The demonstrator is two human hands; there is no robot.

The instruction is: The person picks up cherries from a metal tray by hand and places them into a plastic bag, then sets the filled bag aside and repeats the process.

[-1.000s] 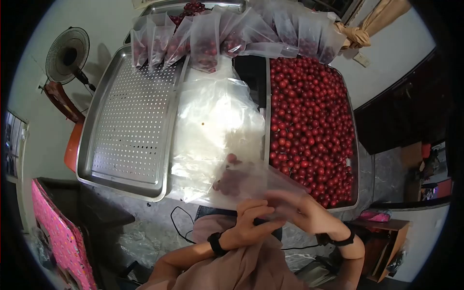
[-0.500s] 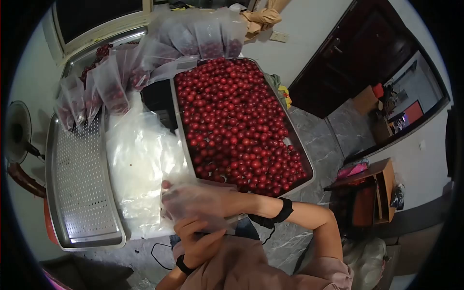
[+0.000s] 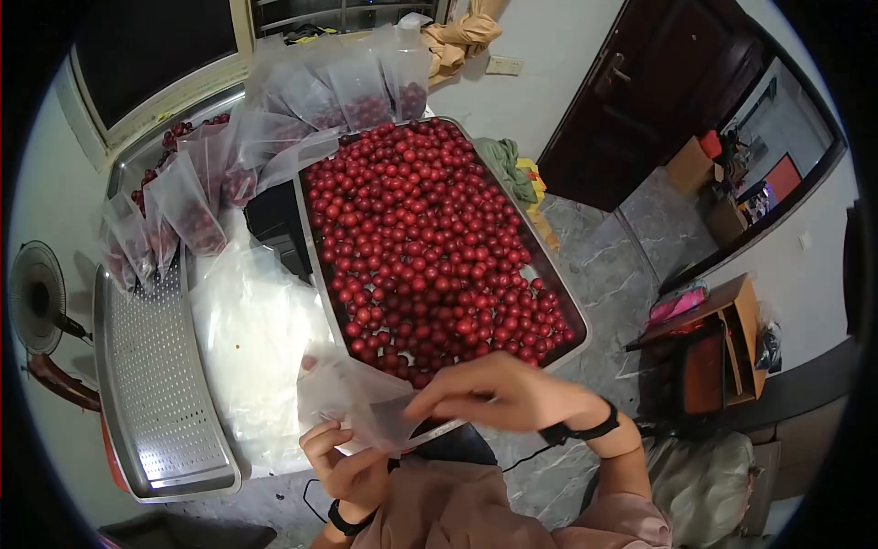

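My left hand (image 3: 346,465) grips a frosted clear plastic bag (image 3: 343,393) by its near edge, with fingers and thumb pinched on it. Inside the bag's far-left corner shows a single reddish fruit, seen dimly through the plastic. My right hand (image 3: 512,393) is beside the bag's mouth, outside it, somewhat blurred, its fingers stretched toward the bag; I see nothing in it. Just beyond is a deep metal tray (image 3: 585,334) full of small, round, dark red fruit (image 3: 421,229). Under the bag lies a stack of flat clear plastic bags (image 3: 261,339).
A perforated metal tray (image 3: 165,366) lies on the left. Filled bags of fruit (image 3: 187,206) stand along the back and left. Between the trays sits a black object (image 3: 274,220). A fan (image 3: 38,297) is at far left, a door (image 3: 631,91) at right.
My right hand has come out of the bag and moved right, to outside its mouth. My left hand still holds the bag, slightly lower and further left. The view has shifted a little.
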